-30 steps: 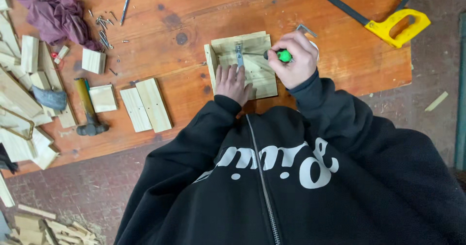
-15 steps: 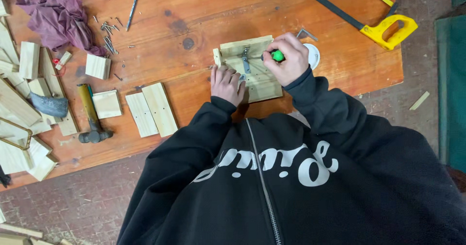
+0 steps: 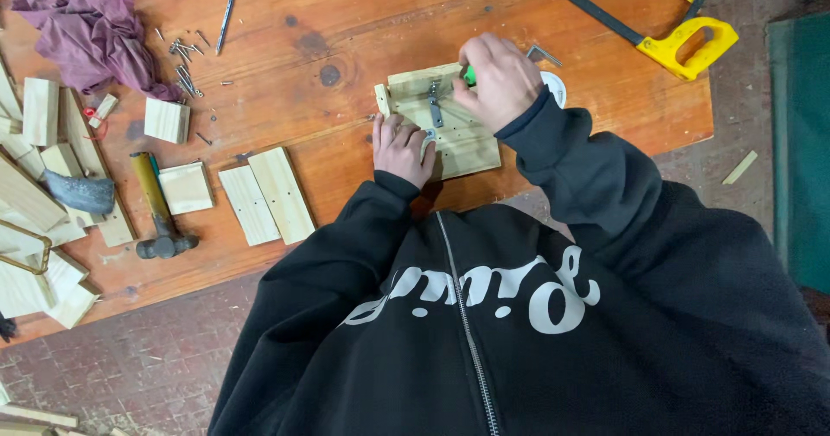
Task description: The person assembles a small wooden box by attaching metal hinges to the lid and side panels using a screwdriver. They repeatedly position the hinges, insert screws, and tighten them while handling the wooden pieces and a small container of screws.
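Note:
A small pale wooden panel [image 3: 467, 146] lies on the orange wooden table [image 3: 346, 30] just in front of me. A grey metal bracket [image 3: 435, 103] is on its upper face. My left hand [image 3: 402, 148] presses flat on the panel's left part. My right hand [image 3: 499, 82] is closed around a green-handled tool [image 3: 469, 75] whose tip meets the bracket area; most of the tool is hidden in my fist.
Two flat boards [image 3: 265, 196] and a hammer [image 3: 157, 207] lie to the left, with wood blocks [image 3: 166, 120] and offcuts further left. Loose nails [image 3: 183, 60], a purple rag [image 3: 86, 25], a yellow-handled saw [image 3: 666, 30] at top right, a white roll [image 3: 553, 86].
My right hand with the green tool has shifted left over the panel, onto the bracket. My left hand stays pressed on the panel. The view moved slightly.

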